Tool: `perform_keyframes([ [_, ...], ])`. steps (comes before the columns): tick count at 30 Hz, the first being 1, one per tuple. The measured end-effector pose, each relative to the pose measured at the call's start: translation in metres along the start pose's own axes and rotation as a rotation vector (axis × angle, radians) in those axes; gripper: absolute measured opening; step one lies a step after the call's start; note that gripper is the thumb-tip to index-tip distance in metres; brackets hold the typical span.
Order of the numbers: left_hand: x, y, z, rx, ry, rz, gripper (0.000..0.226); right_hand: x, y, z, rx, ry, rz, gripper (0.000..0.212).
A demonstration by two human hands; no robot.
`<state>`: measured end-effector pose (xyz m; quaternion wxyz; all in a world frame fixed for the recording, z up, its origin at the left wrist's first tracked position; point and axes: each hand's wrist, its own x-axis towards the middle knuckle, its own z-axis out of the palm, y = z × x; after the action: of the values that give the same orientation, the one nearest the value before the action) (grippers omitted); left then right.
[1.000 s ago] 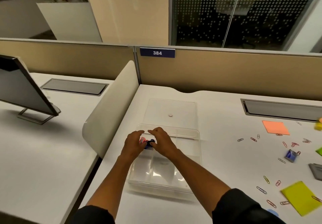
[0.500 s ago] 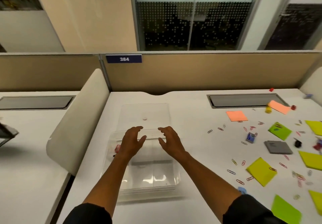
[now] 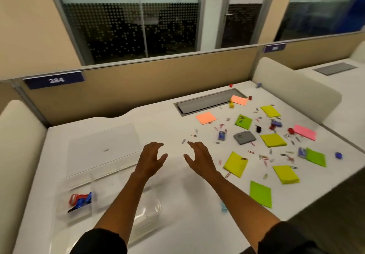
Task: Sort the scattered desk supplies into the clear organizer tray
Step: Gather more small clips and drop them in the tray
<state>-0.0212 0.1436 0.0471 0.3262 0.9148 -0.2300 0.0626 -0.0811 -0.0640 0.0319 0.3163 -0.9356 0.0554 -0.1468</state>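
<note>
Head view: left hand (image 3: 151,160) and right hand (image 3: 198,158) hover over the counter (image 3: 162,127), each grip released, fingers spread, holding nothing. The clear organizer tray (image 3: 79,182) lies left of them, partly behind the forearms; its blurred contents (image 3: 80,199) seem to be clips. Paper clips (image 3: 263,157) scatter right.

bare forearms; dark, near-black sleeves (image 3: 98,242) pushed up near the elbows, no rings or watch visible.
</note>
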Motion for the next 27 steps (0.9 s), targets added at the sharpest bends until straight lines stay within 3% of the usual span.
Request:
perform_keyframes([
  [13, 0.06, 0.083, 0.098, -0.03, -0.192, 0.112, 0.036, -0.003, 0.113, -0.082, -0.042, 0.042, 0.267, 0.05],
  [27, 0.153, 0.202, 0.219, -0.072, -0.363, 0.124, 0.044, 0.037, 0.265, -0.174, -0.044, 0.093, 0.399, 0.049],
])
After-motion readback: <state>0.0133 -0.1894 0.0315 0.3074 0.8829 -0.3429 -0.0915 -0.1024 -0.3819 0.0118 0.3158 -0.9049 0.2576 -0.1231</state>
